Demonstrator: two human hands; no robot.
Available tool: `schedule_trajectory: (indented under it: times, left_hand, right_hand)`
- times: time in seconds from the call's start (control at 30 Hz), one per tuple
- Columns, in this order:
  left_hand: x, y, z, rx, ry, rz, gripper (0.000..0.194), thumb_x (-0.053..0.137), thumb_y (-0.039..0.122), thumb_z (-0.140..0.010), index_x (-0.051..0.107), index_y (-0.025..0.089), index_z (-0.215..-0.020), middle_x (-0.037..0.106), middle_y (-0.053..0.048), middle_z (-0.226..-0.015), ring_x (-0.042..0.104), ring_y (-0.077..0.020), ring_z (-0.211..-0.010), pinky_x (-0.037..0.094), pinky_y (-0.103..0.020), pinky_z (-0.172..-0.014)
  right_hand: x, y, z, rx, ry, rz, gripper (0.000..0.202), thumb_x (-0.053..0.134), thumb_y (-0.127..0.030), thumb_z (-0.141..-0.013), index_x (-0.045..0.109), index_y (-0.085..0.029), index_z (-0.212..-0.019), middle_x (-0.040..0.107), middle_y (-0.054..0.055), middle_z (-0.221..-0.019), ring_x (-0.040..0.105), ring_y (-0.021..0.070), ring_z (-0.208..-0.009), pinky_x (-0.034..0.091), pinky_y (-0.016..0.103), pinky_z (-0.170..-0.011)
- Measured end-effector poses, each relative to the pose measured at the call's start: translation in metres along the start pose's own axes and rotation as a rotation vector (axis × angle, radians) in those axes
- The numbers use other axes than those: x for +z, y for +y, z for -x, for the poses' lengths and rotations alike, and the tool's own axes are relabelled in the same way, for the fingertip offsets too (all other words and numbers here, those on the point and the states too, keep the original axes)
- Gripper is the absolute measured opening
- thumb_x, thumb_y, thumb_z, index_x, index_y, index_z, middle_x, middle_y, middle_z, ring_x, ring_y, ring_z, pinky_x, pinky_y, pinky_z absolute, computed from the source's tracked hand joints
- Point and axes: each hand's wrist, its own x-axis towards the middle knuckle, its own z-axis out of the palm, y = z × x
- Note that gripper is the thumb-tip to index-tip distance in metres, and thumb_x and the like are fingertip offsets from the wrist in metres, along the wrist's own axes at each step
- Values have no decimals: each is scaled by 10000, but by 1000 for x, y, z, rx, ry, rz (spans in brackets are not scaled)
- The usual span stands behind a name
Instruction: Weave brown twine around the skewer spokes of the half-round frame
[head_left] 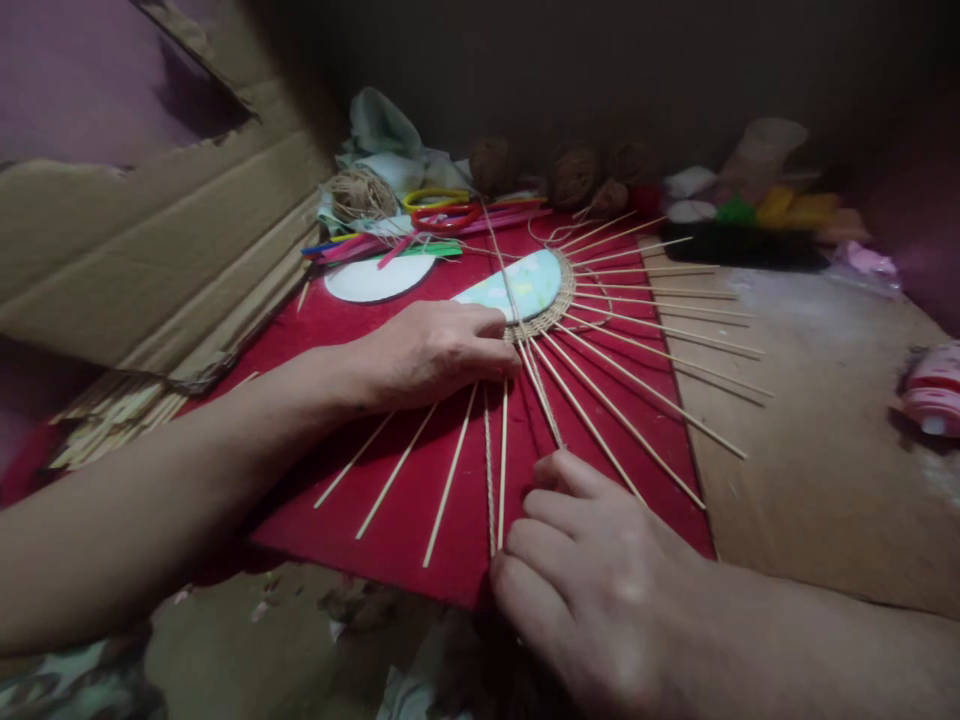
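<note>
A half-round light-green patterned piece lies on a red board, edged with woven twine. Several thin sticks fan out from that edge. My left hand presses on the piece and its woven edge, its fingers together at the sticks. Nearer the front, my right hand is closed on twine that runs down from the woven edge. A second twisted strand passes under its lower fingers. One strand crosses over the green piece toward the back.
Behind lie a white disc, scissors with red handles, a twine ball and coloured strips. Cardboard leans at the left above a stick bundle. A pink item sits far right.
</note>
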Motion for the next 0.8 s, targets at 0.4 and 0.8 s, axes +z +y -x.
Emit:
schedule_trajectory:
  times: [0.4,0.8]
  left_hand:
    - [9,-1,3,165,10,-276,383,240,275,-989,615,203,-978,498,-47,-787,433,-152,-683,309,-282,-588]
    - [11,-6,4,-13,25,-95,292,336,361,-977,587,218,-1020,512,-25,-781,469,-142,-689,317,-269,-588]
  right_hand:
    - [12,-16,3,-111,96,213,306,413,-107,-862,530,-197,-594,467,-5,-531,325,137,-478,358,350,-598]
    - [-11,-6,9,-121,-125,200,345,368,-90,-878,523,-218,-597,477,-13,-514,379,141,-465,324,338,-515]
